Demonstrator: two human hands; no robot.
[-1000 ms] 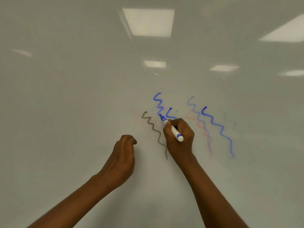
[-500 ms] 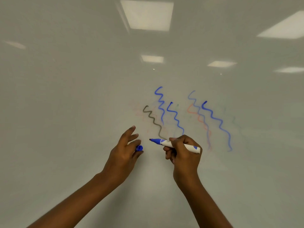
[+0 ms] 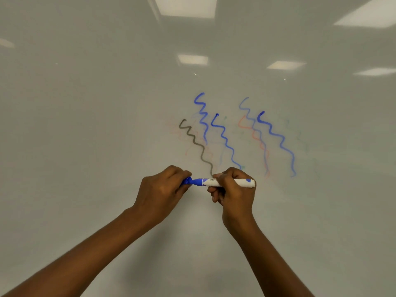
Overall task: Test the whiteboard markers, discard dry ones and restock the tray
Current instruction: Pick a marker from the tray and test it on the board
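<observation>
Both hands are raised in front of a whiteboard (image 3: pixel 90 133) that fills the view. The marker (image 3: pixel 243 182), white-barrelled with blue at both ends, lies level between them, a little below the drawn lines. The right hand (image 3: pixel 234 192) has its grip closed round the middle of the barrel, fingers curled under and thumb on top, and the rear end juts out to the right. The left hand (image 3: pixel 162 189) is curled, its grip pinching the blue cap (image 3: pixel 188 181). The cap's mouth meets the marker's blue front end, but whether it is fully seated cannot be told. On the board above the hands stand several wavy test strokes. A grey squiggle (image 3: pixel 197 144) at the left runs down to just above the right hand's knuckles. Right of it are two strong blue squiggles (image 3: pixel 203 118) and (image 3: pixel 225 142). Farther right a pale blue squiggle (image 3: pixel 256 130) overlaps a faint orange-red line (image 3: pixel 242 125), and a bold blue squiggle (image 3: pixel 279 140) is rightmost. Fainter smudged traces lie among them. Ceiling light panels (image 3: pixel 184 6) are reflected in the board's glossy upper part.
</observation>
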